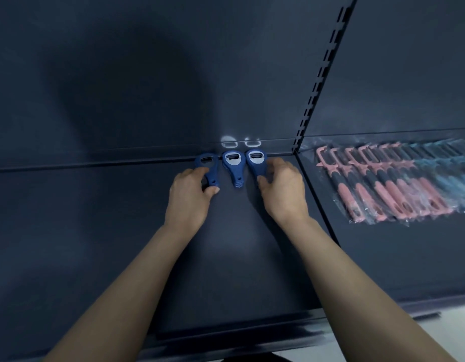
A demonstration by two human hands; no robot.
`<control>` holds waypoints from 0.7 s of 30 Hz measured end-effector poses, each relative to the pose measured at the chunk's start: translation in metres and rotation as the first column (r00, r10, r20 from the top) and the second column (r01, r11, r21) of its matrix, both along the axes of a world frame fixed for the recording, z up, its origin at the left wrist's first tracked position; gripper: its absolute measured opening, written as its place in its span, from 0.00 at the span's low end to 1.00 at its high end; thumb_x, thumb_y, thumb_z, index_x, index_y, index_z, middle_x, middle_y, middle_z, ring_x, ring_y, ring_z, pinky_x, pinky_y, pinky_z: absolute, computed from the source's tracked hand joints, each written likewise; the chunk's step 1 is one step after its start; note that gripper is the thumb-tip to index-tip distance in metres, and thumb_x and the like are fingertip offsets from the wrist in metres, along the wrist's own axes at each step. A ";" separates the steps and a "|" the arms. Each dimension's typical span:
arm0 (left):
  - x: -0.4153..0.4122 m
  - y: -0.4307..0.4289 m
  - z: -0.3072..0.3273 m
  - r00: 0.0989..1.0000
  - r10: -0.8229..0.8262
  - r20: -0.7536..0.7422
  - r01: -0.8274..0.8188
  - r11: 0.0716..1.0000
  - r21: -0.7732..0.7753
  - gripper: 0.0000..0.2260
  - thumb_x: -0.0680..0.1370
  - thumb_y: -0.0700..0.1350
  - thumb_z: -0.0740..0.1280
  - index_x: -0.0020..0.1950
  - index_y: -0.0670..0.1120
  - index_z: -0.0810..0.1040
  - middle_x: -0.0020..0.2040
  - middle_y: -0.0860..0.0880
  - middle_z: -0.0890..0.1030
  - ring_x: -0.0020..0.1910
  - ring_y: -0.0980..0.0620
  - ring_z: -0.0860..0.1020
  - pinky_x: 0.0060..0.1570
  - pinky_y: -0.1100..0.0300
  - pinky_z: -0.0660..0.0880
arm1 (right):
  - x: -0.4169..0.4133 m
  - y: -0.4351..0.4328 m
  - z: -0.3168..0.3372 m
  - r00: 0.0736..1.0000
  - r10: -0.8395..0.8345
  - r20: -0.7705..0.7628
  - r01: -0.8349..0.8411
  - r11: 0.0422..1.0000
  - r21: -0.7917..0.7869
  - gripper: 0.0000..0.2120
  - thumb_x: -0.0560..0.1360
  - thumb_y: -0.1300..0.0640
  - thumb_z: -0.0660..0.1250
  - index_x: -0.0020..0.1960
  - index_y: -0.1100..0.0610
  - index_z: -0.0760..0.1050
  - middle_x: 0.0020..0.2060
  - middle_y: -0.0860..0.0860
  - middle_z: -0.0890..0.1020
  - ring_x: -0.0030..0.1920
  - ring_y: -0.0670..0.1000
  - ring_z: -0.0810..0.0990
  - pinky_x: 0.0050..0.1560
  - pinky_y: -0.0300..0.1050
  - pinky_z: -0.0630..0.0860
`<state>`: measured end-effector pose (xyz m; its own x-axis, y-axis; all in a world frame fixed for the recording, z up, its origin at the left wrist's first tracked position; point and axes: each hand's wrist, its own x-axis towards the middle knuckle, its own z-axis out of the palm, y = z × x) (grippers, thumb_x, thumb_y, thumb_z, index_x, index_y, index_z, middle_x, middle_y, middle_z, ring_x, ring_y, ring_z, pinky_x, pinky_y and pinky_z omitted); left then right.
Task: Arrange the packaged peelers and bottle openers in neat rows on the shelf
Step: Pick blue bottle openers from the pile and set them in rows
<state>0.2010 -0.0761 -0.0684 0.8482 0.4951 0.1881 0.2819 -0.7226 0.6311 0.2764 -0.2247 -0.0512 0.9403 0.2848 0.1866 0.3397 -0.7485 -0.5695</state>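
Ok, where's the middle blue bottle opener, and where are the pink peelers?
middle bottle opener [233,163], head view, on its round head.
pink peelers [383,189], head view, on a handle in the row.

The right hand [283,190] half covers the rightmost opener [254,158]; the peeler row [383,184] runs off-frame.

Dark back panel [148,74], broad shadow across it; slotted upright [322,74] dividing bays; pale floor [458,330] lower right.

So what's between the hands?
Head view: a middle opener, untouched, between the left opener in the left hand and the right opener in the right hand.
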 end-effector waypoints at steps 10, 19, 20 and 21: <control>-0.043 0.012 0.024 0.984 0.171 0.046 -0.176 0.977 0.119 0.14 0.77 0.38 0.64 0.62 0.40 0.75 0.56 0.42 0.77 0.54 0.45 0.75 0.56 0.51 0.72 | -0.017 0.034 0.020 0.949 0.298 0.104 -0.299 0.954 -0.006 0.14 0.76 0.60 0.63 0.61 0.61 0.75 0.55 0.56 0.77 0.57 0.56 0.73 0.52 0.43 0.68; -0.114 0.061 0.037 0.958 0.281 0.054 -0.286 0.936 0.206 0.14 0.78 0.39 0.62 0.63 0.41 0.75 0.58 0.42 0.77 0.58 0.44 0.73 0.61 0.49 0.68 | -0.066 0.113 0.027 0.870 0.478 0.117 -0.471 0.878 -0.083 0.16 0.77 0.56 0.63 0.63 0.59 0.73 0.57 0.55 0.76 0.58 0.55 0.72 0.55 0.42 0.66; -0.125 0.072 0.037 0.954 0.294 0.053 -0.298 0.930 0.215 0.13 0.78 0.39 0.63 0.63 0.40 0.75 0.58 0.42 0.77 0.58 0.44 0.73 0.61 0.49 0.68 | -0.076 0.124 0.027 0.864 0.490 0.113 -0.482 0.871 -0.096 0.16 0.77 0.55 0.63 0.63 0.59 0.73 0.57 0.56 0.76 0.59 0.55 0.72 0.56 0.43 0.66; -0.137 0.083 0.037 0.951 0.305 0.053 -0.309 0.925 0.221 0.13 0.78 0.39 0.63 0.63 0.40 0.75 0.58 0.42 0.77 0.58 0.43 0.74 0.60 0.49 0.69 | -0.086 0.136 0.027 0.859 0.500 0.108 -0.490 0.865 -0.105 0.16 0.78 0.55 0.63 0.63 0.59 0.72 0.58 0.56 0.76 0.59 0.56 0.72 0.57 0.44 0.66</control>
